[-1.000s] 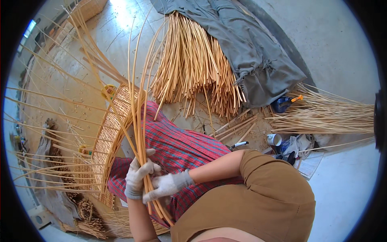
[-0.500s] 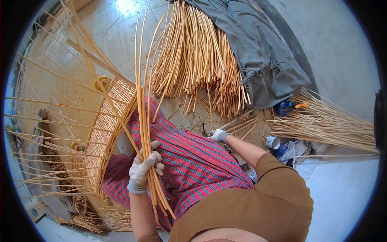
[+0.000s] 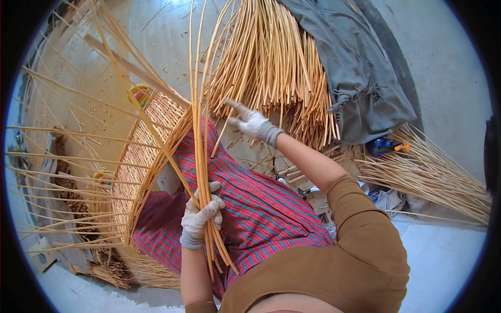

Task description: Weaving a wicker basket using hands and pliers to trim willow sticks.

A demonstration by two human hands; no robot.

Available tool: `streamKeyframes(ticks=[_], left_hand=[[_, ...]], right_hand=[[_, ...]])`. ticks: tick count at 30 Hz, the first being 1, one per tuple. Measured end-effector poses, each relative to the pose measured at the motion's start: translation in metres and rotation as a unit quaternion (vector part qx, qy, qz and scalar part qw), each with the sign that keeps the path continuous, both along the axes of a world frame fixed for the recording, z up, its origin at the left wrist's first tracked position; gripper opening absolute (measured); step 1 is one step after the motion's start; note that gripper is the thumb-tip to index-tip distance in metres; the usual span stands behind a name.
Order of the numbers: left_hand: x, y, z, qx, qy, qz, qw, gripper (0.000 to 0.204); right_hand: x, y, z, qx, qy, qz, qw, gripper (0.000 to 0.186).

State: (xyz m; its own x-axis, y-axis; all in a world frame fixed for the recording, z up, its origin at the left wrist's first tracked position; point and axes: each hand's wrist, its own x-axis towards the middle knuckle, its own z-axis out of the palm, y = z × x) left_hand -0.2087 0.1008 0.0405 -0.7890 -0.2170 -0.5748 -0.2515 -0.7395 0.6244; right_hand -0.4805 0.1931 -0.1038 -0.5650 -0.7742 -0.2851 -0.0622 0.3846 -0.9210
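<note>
My left hand point(image 3: 202, 219), in a whitish work glove, is closed around a small bundle of wicker rods point(image 3: 201, 156). The rods stand up past the hand, and their cut ends lie over my checked red cloth point(image 3: 250, 208). My right hand point(image 3: 253, 124), also gloved, reaches forward with fingers stretched out, near the tips of the loose rods; I see nothing in it. To the left, a partly woven wicker basket point(image 3: 138, 172) lies on its side, its long stakes fanning out leftward. A flat wooden strip point(image 3: 135, 70) slants across its upper rim.
Ahead lies a big pile of wicker rods point(image 3: 271, 68), partly under a grey cloth point(image 3: 355, 68). At the right are a paler rod bundle point(image 3: 433, 172) and a dark blue bottle point(image 3: 383, 146) with an orange nozzle. Cut offcuts point(image 3: 112, 268) lie at the lower left.
My right hand has come up and left from the floor at the right, toward the rods ahead. My left hand keeps its hold on the bundle; the whole view has shifted slightly.
</note>
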Motion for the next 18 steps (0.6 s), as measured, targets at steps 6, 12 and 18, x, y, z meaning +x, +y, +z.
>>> streamKeyframes(ticks=[6,12,18], left_hand=[[0.004,-0.004,-0.005,0.013,-0.003,-0.001,1.0,0.047],[0.008,-0.01,-0.019,0.059,0.023,0.009,0.998,0.057],[0.01,-0.012,-0.027,0.072,0.022,0.011,0.997,0.058]], right_hand=[[-0.043,-0.026,-0.032,0.222,0.065,-0.006,0.973,0.041],[-0.091,-0.006,-0.056,0.397,0.335,0.062,0.852,0.039],[-0.055,-0.069,-0.104,0.232,0.167,0.061,0.956,0.039]])
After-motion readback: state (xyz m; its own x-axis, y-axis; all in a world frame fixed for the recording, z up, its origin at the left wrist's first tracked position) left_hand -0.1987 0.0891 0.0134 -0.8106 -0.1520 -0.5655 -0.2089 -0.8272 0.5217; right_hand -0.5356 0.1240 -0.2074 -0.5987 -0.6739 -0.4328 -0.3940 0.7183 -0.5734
